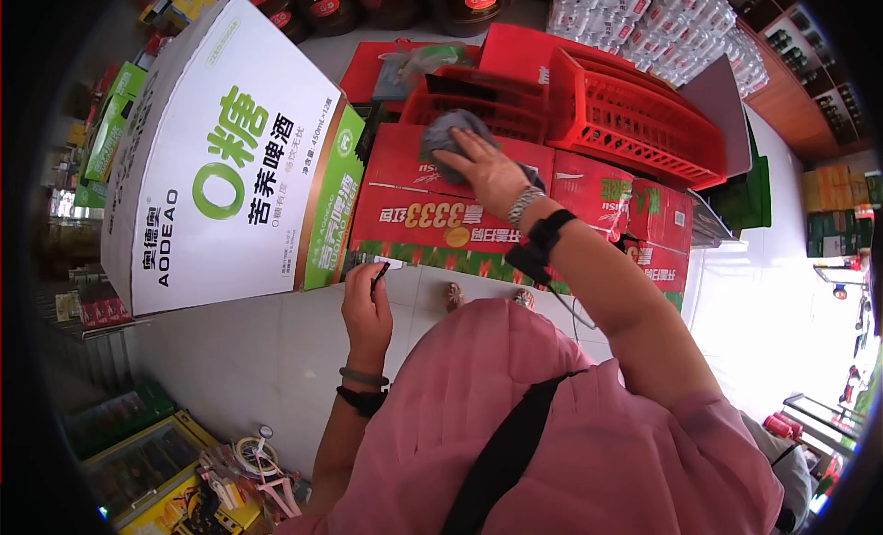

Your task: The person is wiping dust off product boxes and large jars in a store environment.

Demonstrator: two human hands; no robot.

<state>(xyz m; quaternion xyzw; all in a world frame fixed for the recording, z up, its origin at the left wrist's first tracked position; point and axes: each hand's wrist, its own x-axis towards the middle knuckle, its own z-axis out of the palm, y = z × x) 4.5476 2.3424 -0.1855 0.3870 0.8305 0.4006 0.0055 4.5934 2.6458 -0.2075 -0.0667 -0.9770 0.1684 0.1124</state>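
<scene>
My right hand (492,176), with a metal watch at the wrist, presses a bunched grey cloth (445,141) onto the top of a red beer carton (405,204). Its fingers lie over the cloth, and their tips are partly blurred. Near the carton's front edge, my left hand (366,305) is closed around a thin black object (380,276), whose kind I cannot make out. Just left of that hand stands a big white and green beer box (276,158) with Chinese lettering.
Red plastic baskets (635,116) sit behind and right of the cloth. Shrink-wrapped bottles (658,24) are stacked at the back, beside dark jars (464,6). A small pink bicycle (262,461) stands on the tiled floor (230,360) at lower left.
</scene>
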